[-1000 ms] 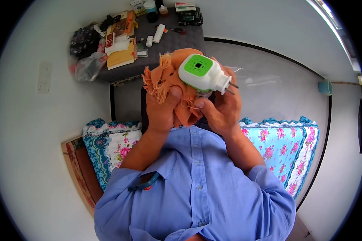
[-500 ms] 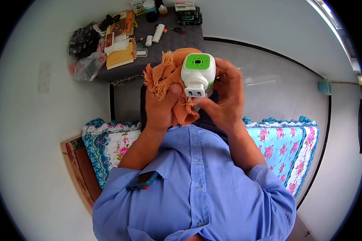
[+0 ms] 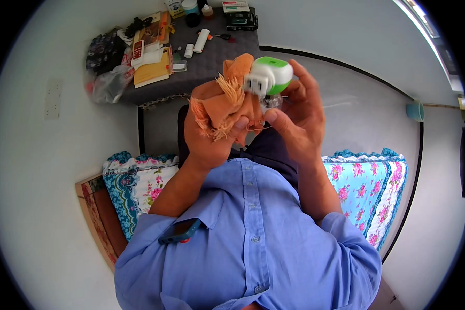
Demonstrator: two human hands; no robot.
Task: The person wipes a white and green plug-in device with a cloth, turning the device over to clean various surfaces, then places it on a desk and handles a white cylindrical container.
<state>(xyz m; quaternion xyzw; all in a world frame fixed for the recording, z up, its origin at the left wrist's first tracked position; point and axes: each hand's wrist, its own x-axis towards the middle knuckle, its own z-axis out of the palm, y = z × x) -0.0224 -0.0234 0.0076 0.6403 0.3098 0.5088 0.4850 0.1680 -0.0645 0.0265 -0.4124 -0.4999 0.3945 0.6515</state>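
A bunched orange cloth [image 3: 225,106] with frayed, fringed edges is gripped in my left hand [image 3: 206,139], the thumb pressed over its lower part. Just right of the cloth, my right hand [image 3: 302,119] holds a white and green plug-in vaporizer [image 3: 281,70] between its fingers and thumb. The vaporizer is tilted, its white plug end with two flat prongs pointing left against the cloth. Beneath its body shows a small clear bottle [image 3: 272,101], partly hidden by the thumb. Part of the cloth lies behind the vaporizer.
Ahead, a grey padded bench [image 3: 217,57] carries books, yellow envelopes [image 3: 152,75], white bottles [image 3: 202,40], a red and white remote [image 3: 138,51], boxes [image 3: 241,20] and a plastic bag [image 3: 108,85]. Floral bedding [image 3: 369,191] lies on both sides of me. A phone [image 3: 181,231] sits in my shirt pocket.
The vaporizer has turned from its green top facing up to lying on a slant, and has moved slightly up and right with my right hand. The cloth has shifted beside it.
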